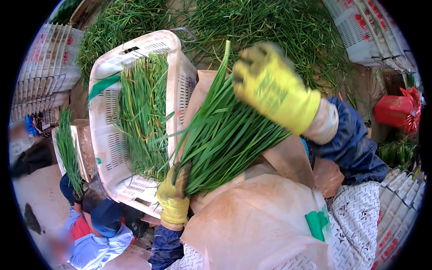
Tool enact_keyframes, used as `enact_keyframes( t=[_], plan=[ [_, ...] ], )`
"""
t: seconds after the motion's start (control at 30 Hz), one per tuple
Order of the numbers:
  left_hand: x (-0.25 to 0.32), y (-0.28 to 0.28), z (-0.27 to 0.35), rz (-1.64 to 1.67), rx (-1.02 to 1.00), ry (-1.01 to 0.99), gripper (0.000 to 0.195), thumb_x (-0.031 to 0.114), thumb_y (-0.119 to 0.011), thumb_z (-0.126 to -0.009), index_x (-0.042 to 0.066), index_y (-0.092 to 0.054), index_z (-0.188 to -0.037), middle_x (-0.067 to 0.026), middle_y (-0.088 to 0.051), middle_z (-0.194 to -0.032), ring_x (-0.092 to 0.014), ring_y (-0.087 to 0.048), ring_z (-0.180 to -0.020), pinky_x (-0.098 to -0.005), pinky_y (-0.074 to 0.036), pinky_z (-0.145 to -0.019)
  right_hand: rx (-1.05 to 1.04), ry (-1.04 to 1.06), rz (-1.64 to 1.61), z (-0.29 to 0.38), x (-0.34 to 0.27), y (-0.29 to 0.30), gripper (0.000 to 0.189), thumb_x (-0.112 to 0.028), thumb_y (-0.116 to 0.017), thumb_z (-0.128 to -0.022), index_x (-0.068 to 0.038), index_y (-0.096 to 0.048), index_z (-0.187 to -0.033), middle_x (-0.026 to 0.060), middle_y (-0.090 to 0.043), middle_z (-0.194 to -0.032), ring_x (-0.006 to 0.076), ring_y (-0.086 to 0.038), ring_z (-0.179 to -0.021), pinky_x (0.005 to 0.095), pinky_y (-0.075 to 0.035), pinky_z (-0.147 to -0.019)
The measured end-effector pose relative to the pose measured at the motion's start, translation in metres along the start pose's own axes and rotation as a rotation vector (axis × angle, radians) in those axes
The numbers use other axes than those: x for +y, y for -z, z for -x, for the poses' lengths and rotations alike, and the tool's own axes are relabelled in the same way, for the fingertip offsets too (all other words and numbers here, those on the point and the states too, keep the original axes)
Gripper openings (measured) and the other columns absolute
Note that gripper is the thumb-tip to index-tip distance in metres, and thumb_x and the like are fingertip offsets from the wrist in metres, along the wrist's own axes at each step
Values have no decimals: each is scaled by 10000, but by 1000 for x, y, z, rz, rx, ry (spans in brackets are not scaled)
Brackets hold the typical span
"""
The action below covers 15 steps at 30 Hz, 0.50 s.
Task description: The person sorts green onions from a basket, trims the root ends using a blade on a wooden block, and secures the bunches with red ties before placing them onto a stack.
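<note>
A fanned bundle of long green leaves, apparently Chinese chives, lies across a brown-stained covering over my lap. My left hand, in a yellow coated glove, grips the bundle's lower left edge; some of its fingers are hidden. Over the upper right of the leaves is my right hand, gloved alike and blurred, with its fingers curled. Whether it pinches any leaves cannot be seen. One pale stalk end sticks up left of it. Left of the bundle, a white plastic crate holds more leaves.
Loose leaves cover the ground ahead. Stacked white crates stand at the left, upper right and lower right. A red box is at the right. At lower left, a person in a blue cap holds another bundle.
</note>
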<state>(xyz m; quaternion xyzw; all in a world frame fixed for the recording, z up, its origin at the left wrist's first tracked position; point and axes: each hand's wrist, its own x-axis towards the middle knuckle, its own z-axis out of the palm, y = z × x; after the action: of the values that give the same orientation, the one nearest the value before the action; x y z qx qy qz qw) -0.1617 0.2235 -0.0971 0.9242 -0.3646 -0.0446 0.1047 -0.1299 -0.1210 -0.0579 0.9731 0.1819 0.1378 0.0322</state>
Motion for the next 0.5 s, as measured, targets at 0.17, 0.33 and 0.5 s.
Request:
enact_keyframes(
  t=[0.17, 0.33, 0.5],
  plan=[
    [2, 2, -10, -12, -32, -23, 552, -7, -609, -627, 177, -585, -1147, -118, -571, -1213, -315, -598, -738, -405, -487, -609, -278, 202, -1355, 25, -36, -1, 128, -209, -609, -797, -82, -621, -810, 62, -612, -872, 262, -590, -908, 395, -458, -799],
    [4, 1, -12, 5, -50, -35, 550, 5, -615, -663, 177, -541, -1180, -126, -570, -1216, -312, -594, -706, -403, -482, -582, 543, -315, -1451, 9, 70, 15, 383, -264, -363, -1004, 19, -580, -1144, 122, -638, -1080, 235, -609, -1003, 335, -442, -957],
    [1, 1, -12, 2, -14, -57, 556, 1, -612, -651, 180, -546, -1173, -127, -570, -1220, -312, -604, -726, -400, -483, -587, -594, -497, -249, -39, 38, -12, 535, -557, -572, -818, -51, -684, -953, 152, -640, -987, 318, -594, -964, 394, -425, -909]
  ],
)
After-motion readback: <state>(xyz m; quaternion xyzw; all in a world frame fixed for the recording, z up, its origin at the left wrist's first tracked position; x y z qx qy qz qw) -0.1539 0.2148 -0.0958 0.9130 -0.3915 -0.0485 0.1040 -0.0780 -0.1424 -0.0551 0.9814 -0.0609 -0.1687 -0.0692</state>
